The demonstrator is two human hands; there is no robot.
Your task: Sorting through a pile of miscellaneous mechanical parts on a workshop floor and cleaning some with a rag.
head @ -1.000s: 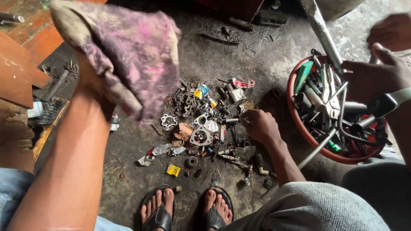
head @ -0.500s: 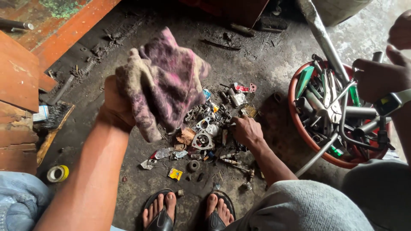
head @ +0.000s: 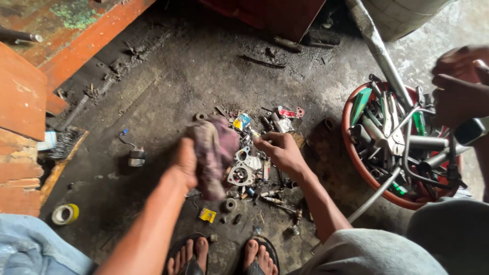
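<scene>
My left hand (head: 186, 163) grips a dirty purple-and-grey rag (head: 215, 147) and holds it low over a pile of small metal parts (head: 254, 168) on the greasy floor. The rag hangs against the pile's left side. My right hand (head: 282, 150) hovers over the middle of the pile with its fingers curled together. Whether they pinch a part is hidden. A flat metal gasket plate (head: 239, 174) lies just below the rag. My sandalled feet (head: 224, 252) stand at the near edge.
A red basin (head: 351, 137) full of hand tools sits at the right, where another person's hands (head: 456, 99) hold a bent metal frame. A long pipe (head: 374, 43) slants above it. Wooden boards (head: 20, 91), a wire brush (head: 66, 142) and a tape roll (head: 65, 214) lie left.
My left hand has dropped the raised rag down onto the parts pile. My right hand has shifted slightly left and up over the pile.
</scene>
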